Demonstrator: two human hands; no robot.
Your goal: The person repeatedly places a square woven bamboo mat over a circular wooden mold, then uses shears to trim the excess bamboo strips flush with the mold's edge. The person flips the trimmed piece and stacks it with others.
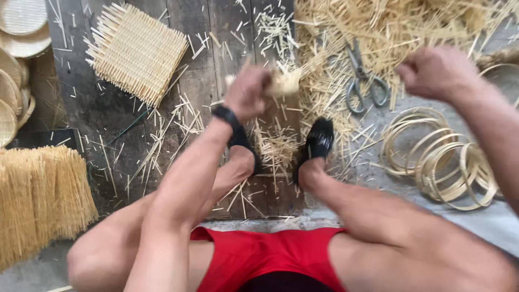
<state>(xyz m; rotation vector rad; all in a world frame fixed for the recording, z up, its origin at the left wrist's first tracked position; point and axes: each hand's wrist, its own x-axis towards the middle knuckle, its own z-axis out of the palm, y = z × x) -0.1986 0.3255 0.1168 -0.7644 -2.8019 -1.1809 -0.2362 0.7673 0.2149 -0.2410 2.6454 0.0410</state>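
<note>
Seated on the floor, the person's left hand (pixel 247 92) grips a small bundle of straw strips (pixel 285 83) above the wooden boards (pixel 211 65), right hand (pixel 435 71) fisted nearby; a firm, steady grip seems wise.

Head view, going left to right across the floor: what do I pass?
Stacked round trays → straw bundle → woven square mat → left hand → scissors → right hand → bamboo hoops.
</note>
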